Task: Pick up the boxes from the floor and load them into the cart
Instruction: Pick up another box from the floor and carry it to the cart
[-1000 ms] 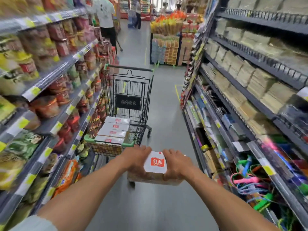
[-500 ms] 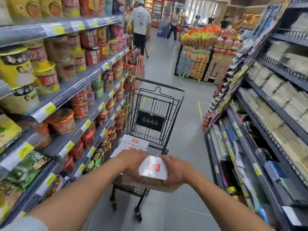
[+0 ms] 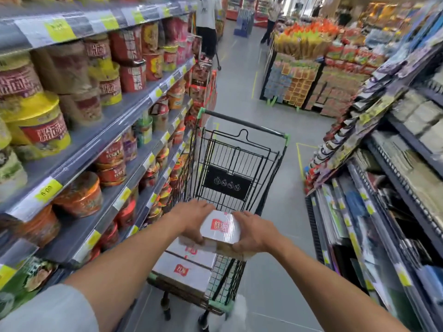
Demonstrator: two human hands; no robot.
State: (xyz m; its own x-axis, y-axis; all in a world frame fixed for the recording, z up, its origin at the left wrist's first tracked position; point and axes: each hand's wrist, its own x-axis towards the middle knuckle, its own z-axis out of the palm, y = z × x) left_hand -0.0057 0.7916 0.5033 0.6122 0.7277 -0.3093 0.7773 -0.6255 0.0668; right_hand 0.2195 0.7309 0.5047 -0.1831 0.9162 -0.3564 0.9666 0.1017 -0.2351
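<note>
Left hand [image 3: 191, 220] at nine o'clock of the box [image 3: 221, 227], right hand [image 3: 254, 232] at three, both gripping it above the cart [image 3: 239, 149]; fingertips hidden beneath. Stacked boxes [image 3: 184, 269] at seven, labels blurred.

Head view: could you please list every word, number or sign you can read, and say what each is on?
"6.00", blurred, so uncertain: yellow price tag on the left shelf edge.
Red logo on the held box: characters too blurred to read.
Red logo on the box in the cart: upside down, unreadable.
Black plaque on the cart: four round symbols, too small.
Noodle tubs, other price tags: blurred.
</note>
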